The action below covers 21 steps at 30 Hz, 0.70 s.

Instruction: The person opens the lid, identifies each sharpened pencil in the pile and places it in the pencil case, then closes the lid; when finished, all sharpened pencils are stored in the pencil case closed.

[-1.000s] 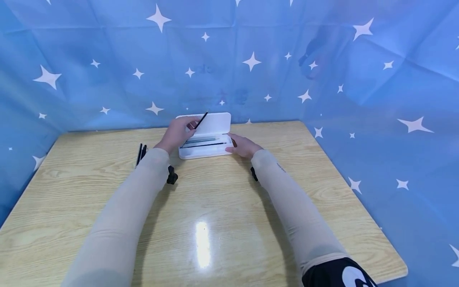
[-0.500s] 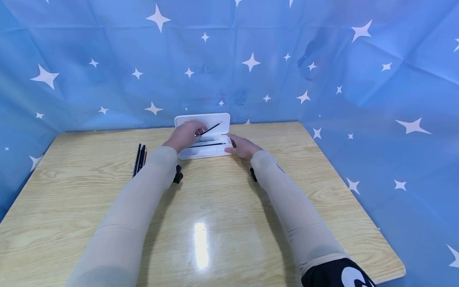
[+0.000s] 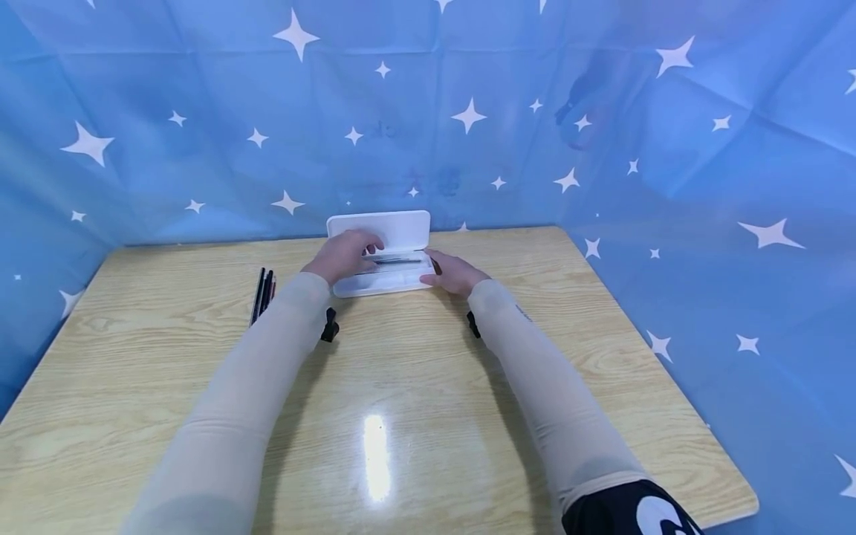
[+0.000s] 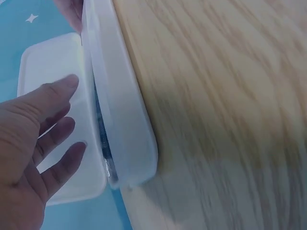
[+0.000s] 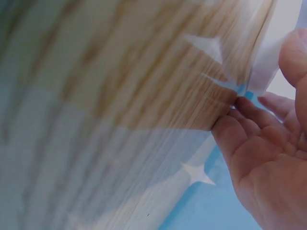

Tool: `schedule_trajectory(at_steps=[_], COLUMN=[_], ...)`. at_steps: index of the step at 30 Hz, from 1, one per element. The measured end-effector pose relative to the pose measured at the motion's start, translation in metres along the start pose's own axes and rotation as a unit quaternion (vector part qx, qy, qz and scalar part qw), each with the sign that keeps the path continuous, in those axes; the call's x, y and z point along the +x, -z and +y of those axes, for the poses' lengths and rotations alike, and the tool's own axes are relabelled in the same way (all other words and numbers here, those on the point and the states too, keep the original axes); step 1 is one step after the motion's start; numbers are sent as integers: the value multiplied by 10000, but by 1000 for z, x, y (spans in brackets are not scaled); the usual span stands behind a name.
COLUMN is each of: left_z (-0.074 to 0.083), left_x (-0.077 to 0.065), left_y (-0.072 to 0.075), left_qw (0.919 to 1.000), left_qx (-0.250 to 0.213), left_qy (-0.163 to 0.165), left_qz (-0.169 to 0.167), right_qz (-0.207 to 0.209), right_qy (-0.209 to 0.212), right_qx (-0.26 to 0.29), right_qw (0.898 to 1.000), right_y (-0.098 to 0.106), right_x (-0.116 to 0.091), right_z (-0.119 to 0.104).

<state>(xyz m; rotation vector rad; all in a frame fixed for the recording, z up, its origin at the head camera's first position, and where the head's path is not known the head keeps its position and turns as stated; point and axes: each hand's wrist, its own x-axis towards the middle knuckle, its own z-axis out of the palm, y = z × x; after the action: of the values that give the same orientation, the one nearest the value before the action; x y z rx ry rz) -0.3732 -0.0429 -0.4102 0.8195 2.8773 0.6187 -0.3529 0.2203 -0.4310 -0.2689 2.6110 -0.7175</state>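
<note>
Head view: an open white rectangular plastic-looking case with rounded corners [image 3: 388, 286] sits near the tabletop's far edge, a bare hand at each end.

Inside the case lie several slim, pencil-like sticks [image 3: 401, 260], partly hidden; its white lid [image 3: 397, 227] leans back behind. Over the left end, the left hand [image 3: 341, 254] has thumb and fingers apart, loosely bent, with nothing visible between them. At the right end, the right hand [image 3: 458, 273] grips the case, thumb in front, fingers behind. Well to the left, dark slender pencils [image 3: 261, 293] lie on the pale wood-grain tabletop [image 3: 535, 267], partly behind the sleeve. Loading the case seems the step in hand; the next move probably calls for lifting the left hand clear and reaching for those pencils, the right steadying the case.
</note>
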Motion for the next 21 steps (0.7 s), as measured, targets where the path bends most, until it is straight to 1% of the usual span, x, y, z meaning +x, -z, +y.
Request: schedule_trajectory(at_steps=[4, 10, 13, 21], left_z=[-9, -24, -32, -58], left_x=[-7, -21, -29, -56], left_y=[5, 14, 19, 38], left_qw=[9999, 9984, 9975, 9940], left_qx=[-135, -565, -702, -1020], left_qy=[-65, 37, 82, 206], left_qz=[36, -12, 18, 327], right_qz=[1, -65, -64, -87], right_qy=[26, 1, -19, 180], right_qx=[-31, 63, 159, 175], right_qw=[10000, 10000, 9999, 9996], right_y=[2, 3, 2, 1], right_x=[-1, -2, -3, -5], right_z=[0, 3, 3, -1])
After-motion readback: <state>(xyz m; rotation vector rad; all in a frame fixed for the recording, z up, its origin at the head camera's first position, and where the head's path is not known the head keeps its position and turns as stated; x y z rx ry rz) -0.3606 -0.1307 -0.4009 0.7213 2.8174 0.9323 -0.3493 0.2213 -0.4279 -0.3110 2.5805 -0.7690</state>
